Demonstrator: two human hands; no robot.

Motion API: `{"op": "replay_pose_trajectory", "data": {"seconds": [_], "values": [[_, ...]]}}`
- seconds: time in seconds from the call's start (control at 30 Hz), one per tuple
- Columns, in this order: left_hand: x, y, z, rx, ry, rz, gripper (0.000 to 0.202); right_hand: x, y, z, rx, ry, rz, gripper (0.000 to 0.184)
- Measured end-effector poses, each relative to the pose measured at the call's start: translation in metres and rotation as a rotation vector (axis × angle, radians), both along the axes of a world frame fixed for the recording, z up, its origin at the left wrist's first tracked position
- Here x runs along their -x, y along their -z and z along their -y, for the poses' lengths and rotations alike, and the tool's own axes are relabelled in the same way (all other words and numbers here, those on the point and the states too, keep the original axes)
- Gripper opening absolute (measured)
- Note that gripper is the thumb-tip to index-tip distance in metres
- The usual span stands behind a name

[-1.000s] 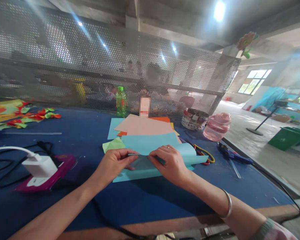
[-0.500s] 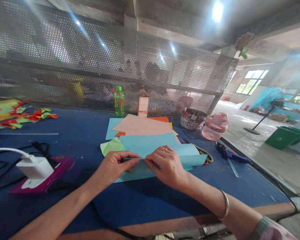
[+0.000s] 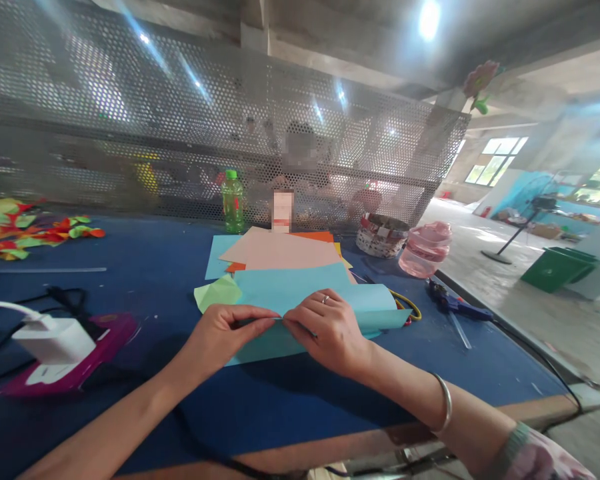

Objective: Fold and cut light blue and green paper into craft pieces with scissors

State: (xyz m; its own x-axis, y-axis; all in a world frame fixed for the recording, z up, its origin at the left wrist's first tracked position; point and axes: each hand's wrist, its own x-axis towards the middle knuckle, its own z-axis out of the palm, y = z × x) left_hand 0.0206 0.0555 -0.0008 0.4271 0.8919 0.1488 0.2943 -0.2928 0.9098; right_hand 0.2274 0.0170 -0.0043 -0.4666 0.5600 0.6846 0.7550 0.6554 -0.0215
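Note:
A light blue sheet of paper (image 3: 300, 280) lies in front of me, its near edge lifted and curled over toward the right. My left hand (image 3: 233, 327) pinches that edge between thumb and forefinger. Right beside it, my right hand (image 3: 330, 330) grips the same edge, fingertips almost touching the left ones. Beneath and behind are a pale pink sheet (image 3: 280, 250), an orange sheet (image 3: 320, 237) and a crumpled light green paper (image 3: 217, 293). What exactly sits between the fingertips is too small to see.
A green bottle (image 3: 233, 203) stands behind the papers. A woven basket (image 3: 381, 237), a pink water jug (image 3: 425, 250) and a blue glue gun (image 3: 455, 303) are at right. A purple power strip (image 3: 110, 333) with a white charger (image 3: 55, 343) lies left. Perforated panel (image 3: 180, 133) behind.
The view has shifted slightly, so everything sits a little further left. Both hands keep pinching the blue paper's edge, with the left fingers drawn closer together.

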Motion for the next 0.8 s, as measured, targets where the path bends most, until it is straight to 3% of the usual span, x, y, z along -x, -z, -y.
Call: {"op": "replay_pose_trajectory", "data": {"seconds": [0.23, 0.47, 0.8], "values": [[-0.004, -0.002, 0.005, -0.073, 0.027, 0.044, 0.018, 0.001, 0.000, 0.002, 0.000, -0.009, 0.013, 0.021], [-0.002, -0.001, 0.004, -0.044, 0.025, 0.018, 0.021, 0.001, -0.004, 0.003, -0.011, 0.000, 0.039, 0.023], [0.007, -0.007, -0.001, -0.134, -0.120, -0.041, 0.020, -0.003, -0.010, 0.001, 0.003, 0.002, -0.022, 0.021]]}}
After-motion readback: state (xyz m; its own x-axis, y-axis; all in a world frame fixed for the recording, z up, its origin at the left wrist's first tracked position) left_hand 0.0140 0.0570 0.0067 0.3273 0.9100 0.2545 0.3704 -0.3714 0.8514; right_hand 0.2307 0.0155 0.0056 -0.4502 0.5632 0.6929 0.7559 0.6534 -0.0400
